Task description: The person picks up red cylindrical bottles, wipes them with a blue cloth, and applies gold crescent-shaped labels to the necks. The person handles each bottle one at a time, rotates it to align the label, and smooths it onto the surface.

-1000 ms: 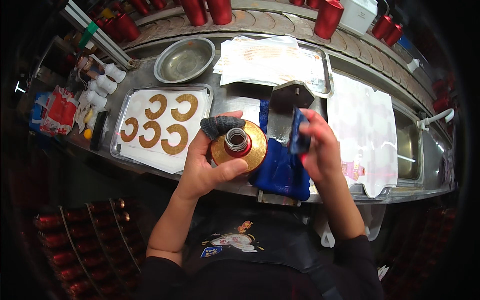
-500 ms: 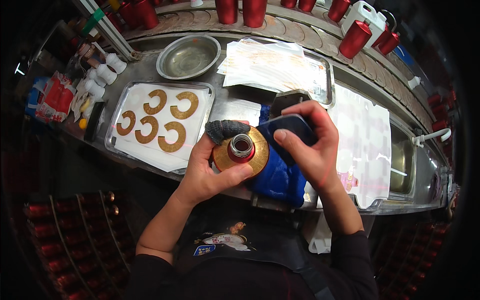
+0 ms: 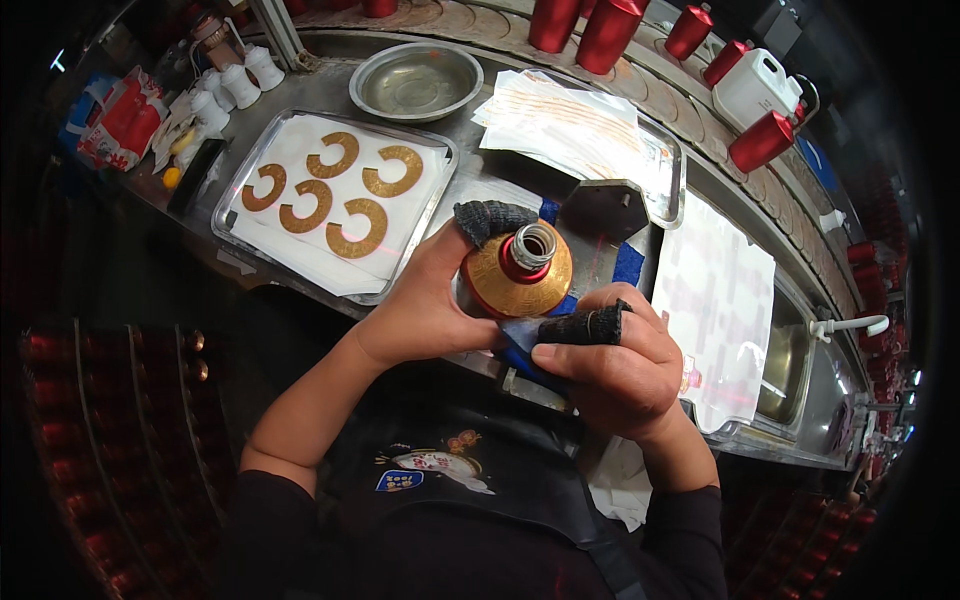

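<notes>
My left hand is closed round a red metal bottle, its open threaded neck tilted up. A gold ring-shaped label covers the shoulder round the neck. A dark knit finger cover sits on one finger of this hand. My right hand pinches a dark, flat scraper-like piece, mostly hidden by the fingers, at the near side of the bottle beside my left thumb. Another dark knit cover is on a right finger. Under the bottle, parts of a blue cloth show.
A metal tray with several gold C-shaped labels on white sheets lies left. Behind are a metal basin, stacked white sheets and a dark angular block. A sink is at right; red bottles stand on a curved conveyor.
My right hand has come down from the bottle's upper right to its near side, with the scraper-like piece turned. The bottle has shifted slightly right and up and is tilted more; the head view has turned.
</notes>
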A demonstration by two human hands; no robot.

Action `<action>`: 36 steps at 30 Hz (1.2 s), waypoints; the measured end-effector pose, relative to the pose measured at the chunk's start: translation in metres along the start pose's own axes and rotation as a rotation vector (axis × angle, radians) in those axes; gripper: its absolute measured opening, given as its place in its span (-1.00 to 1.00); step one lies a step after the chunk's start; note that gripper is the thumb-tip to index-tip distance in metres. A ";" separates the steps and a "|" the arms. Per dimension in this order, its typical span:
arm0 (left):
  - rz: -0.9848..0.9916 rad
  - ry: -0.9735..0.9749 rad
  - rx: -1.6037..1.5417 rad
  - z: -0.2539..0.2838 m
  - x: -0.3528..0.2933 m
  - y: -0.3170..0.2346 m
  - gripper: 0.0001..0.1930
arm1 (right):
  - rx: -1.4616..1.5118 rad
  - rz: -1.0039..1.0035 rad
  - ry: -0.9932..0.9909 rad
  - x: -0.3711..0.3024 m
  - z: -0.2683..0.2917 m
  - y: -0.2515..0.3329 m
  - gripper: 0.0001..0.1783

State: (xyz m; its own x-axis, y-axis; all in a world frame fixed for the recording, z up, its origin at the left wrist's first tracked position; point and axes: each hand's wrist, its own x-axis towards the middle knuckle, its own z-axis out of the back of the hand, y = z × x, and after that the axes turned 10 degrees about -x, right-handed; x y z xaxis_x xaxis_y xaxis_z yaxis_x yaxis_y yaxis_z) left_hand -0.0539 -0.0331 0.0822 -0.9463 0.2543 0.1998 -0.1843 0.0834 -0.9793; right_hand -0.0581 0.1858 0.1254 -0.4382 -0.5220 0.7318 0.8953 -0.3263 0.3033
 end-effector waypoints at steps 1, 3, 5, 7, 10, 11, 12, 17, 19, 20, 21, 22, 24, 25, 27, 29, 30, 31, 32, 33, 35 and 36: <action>0.006 -0.026 0.032 -0.003 0.000 0.001 -0.18 | 0.031 -0.006 0.003 0.003 -0.001 -0.001 -0.73; -0.043 -0.084 0.044 -0.007 -0.002 0.001 -0.22 | -0.078 -0.067 -0.040 0.007 -0.003 -0.002 -0.72; -0.147 -0.173 0.175 -0.015 -0.003 0.004 -0.24 | -0.070 -0.035 -0.016 0.009 -0.005 0.000 -0.71; -0.208 -0.234 0.208 -0.022 -0.001 0.009 -0.26 | -0.018 0.050 0.060 0.009 -0.006 0.004 -0.65; -0.291 -0.269 0.207 -0.028 -0.003 0.012 -0.26 | -0.045 -0.084 -0.010 0.009 -0.007 0.010 -0.65; -0.327 -0.300 0.266 -0.029 -0.003 0.013 -0.26 | -0.105 -0.186 -0.037 0.009 -0.007 0.011 -0.65; -0.367 -0.332 0.323 -0.030 -0.003 0.014 -0.26 | -0.144 -0.090 -0.001 0.009 -0.009 0.012 -0.64; -0.364 -0.487 0.407 -0.045 -0.005 0.022 -0.30 | -0.166 -0.162 -0.089 0.010 -0.012 0.017 -0.66; -0.362 -0.553 0.459 -0.051 -0.004 0.026 -0.29 | -0.080 -0.021 0.036 0.010 -0.012 0.020 -0.68; -0.386 -0.552 0.471 -0.052 -0.005 0.027 -0.28 | -0.022 -0.038 0.032 0.010 -0.012 0.019 -0.68; -0.384 -0.549 0.482 -0.049 -0.004 0.027 -0.27 | 0.014 -0.027 0.067 0.010 -0.010 0.020 -0.68; -0.353 -0.485 0.446 -0.044 -0.005 0.026 -0.14 | -0.035 -0.123 -0.021 0.010 -0.008 0.018 -0.68; -0.295 -0.346 0.161 -0.030 -0.002 0.020 -0.05 | -0.134 -0.247 -0.093 0.010 -0.004 0.015 -0.74; -0.241 -0.211 0.036 -0.019 0.000 0.016 -0.01 | -0.149 -0.223 -0.051 0.010 -0.002 0.013 -0.74; -0.085 0.063 -0.045 0.005 0.007 0.009 -0.03 | -0.164 -0.222 -0.050 0.010 -0.002 0.009 -0.73; -0.119 0.070 0.095 0.006 0.008 0.005 -0.08 | -0.109 -0.201 -0.051 0.010 -0.005 0.007 -0.71; -0.165 0.036 0.177 0.003 0.008 0.005 -0.11 | -0.100 -0.178 -0.047 0.010 -0.007 0.007 -0.70; -0.213 -0.045 0.242 -0.004 0.006 0.007 -0.13 | -0.098 -0.160 -0.032 0.010 -0.008 0.008 -0.68; -0.230 -0.102 0.310 -0.011 0.004 0.010 -0.15 | -0.101 -0.152 -0.032 0.010 -0.010 0.009 -0.67; -0.332 -0.208 0.387 -0.018 0.000 0.012 -0.18 | -0.096 -0.152 -0.038 0.011 -0.011 0.010 -0.66; -0.450 -0.314 0.478 -0.018 0.000 0.018 -0.18 | -0.103 -0.165 -0.046 0.012 -0.013 0.012 -0.66; -0.422 -0.235 0.355 -0.016 0.001 0.021 -0.17 | -0.115 -0.160 -0.056 0.013 -0.013 0.012 -0.66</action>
State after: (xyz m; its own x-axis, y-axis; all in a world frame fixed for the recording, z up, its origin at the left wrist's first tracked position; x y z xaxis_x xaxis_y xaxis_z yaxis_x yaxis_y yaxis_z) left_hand -0.0544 -0.0158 0.0625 -0.7978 0.0456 0.6011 -0.5963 -0.2063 -0.7758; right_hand -0.0535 0.1646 0.1301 -0.5657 -0.4128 0.7138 0.7984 -0.4907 0.3490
